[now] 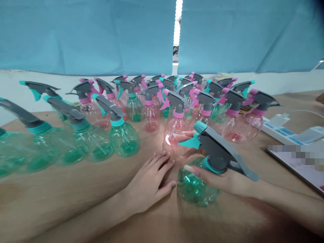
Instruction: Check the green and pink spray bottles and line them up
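Note:
My right hand (215, 177) is wrapped round a green spray bottle (194, 189) just below its teal collar; some of its fingers are hidden behind the bottle. This bottle has a grey spray head with a teal nozzle and trigger, and it leans slightly. My left hand (154, 179) rests palm down on the table (106, 202), fingers stretched out and apart, just left of the held bottle and holding nothing. Nearest beyond the hands stand a pink spray bottle (174, 130) and a green spray bottle (124, 140).
Several green spray bottles (91, 140) line the left side. Pink and green ones crowd the back, including a pink bottle (151, 118). At the right lie a white power strip (283, 130) and a flat screened device (301, 165). A blue curtain (76, 37) hangs behind.

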A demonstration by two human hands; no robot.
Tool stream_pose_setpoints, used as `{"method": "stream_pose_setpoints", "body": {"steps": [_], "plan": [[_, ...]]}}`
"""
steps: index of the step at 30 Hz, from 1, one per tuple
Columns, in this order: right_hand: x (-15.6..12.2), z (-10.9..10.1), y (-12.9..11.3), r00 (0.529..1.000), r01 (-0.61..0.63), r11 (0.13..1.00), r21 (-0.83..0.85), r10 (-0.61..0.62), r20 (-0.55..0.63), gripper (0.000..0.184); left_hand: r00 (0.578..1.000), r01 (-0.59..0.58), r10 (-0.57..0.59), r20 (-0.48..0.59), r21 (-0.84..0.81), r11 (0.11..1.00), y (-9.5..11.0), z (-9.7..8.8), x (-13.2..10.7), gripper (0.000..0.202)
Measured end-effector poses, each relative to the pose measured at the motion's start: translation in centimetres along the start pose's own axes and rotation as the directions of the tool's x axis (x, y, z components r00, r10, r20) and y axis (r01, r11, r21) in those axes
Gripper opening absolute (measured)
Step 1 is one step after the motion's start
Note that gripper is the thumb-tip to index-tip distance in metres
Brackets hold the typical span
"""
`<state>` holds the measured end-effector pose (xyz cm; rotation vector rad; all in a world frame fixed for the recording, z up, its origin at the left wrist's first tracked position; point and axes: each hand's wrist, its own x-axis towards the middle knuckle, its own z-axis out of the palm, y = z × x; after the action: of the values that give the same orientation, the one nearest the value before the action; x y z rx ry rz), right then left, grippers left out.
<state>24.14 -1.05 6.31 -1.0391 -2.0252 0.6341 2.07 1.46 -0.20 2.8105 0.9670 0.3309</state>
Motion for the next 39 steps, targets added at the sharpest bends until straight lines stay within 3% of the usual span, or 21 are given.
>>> {"method": "stream_pose_setpoints", "body": {"steps": [4,10,21,25,33,39], "plan": [[0.1,0.0,-0.1,0.997,-0.004,1.0,0.026,0.002,0.077,0.014,1.0,0.0,0.0,0.01,0.003,1.0,0.0,-0.1,0.1,0.051],[0.2,0.2,0.5,0.995,0.103,0.995,0.018,-0.103,-0.003,0.012,1.0,0.0,0.0,0.004,0.0,1.0,0.0,0.0,0.1,0.051],[0.4,-0.3,-0.5,0.996,0.092,0.995,-0.041,-0.093,-0.014,0.011,1.0,0.012,-0.012,0.024,-0.021,1.0,0.0,-0.2,0.2,0.052],[0.2,-0.6,-1.0,0.987,0.097,0.99,-0.106,-0.109,-0.115,0.011,1.0,0.014,-0.014,0.024,-0.006,1.0,0.0,-0.1,0.1,0.053],[-0.1,-1.1,-1.2,0.998,0.034,0.999,-0.031,-0.036,-0.054,0.007,1.0,0.01,-0.01,0.024,-0.008,1.0,-0.1,-0.1,0.1,0.051],[0.4,0.4,-0.8,0.99,0.043,0.999,0.024,-0.039,-0.139,0.006,1.0,0.003,-0.003,0.021,-0.005,1.0,-0.1,-0.1,0.1,0.048]]}}
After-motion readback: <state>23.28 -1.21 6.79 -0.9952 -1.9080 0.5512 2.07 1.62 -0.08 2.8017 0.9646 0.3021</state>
